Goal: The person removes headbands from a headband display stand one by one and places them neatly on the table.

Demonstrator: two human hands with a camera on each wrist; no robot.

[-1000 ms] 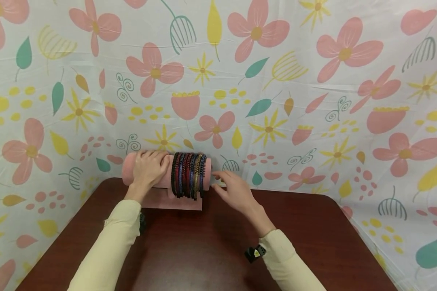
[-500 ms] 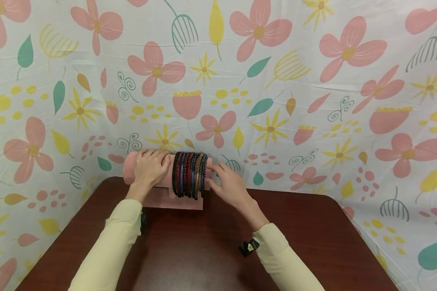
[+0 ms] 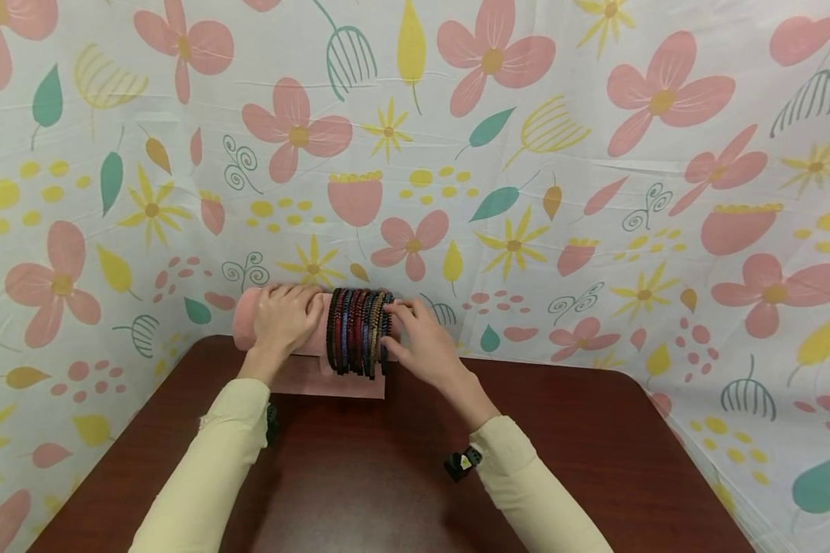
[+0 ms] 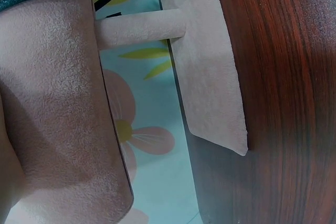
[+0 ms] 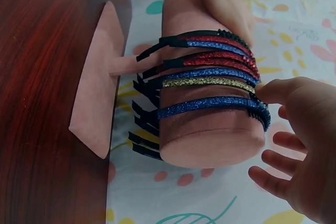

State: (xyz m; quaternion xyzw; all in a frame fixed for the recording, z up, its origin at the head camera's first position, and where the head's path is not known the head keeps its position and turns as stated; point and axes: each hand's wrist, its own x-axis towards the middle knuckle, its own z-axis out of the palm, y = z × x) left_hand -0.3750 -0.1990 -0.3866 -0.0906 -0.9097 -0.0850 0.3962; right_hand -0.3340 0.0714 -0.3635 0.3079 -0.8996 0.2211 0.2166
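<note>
Left wrist view crops most of my left hand (image 4: 9,174). Head view: right hand (image 3: 425,346) mostly hides end of pink roll (image 5: 210,148).

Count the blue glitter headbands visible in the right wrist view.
3: first blue headband, between red bands; second blue headband, between a red band and the gold band; third blue headband, nearest the visible end of the pink roll. Others may be hidden.

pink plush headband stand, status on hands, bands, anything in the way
Left hand on pink plush cylindrical stand, fingertips hidden. Right hand at glittery multicoloured headbands, grip unclear. Headbands around stand; no obstruction visible.
</note>
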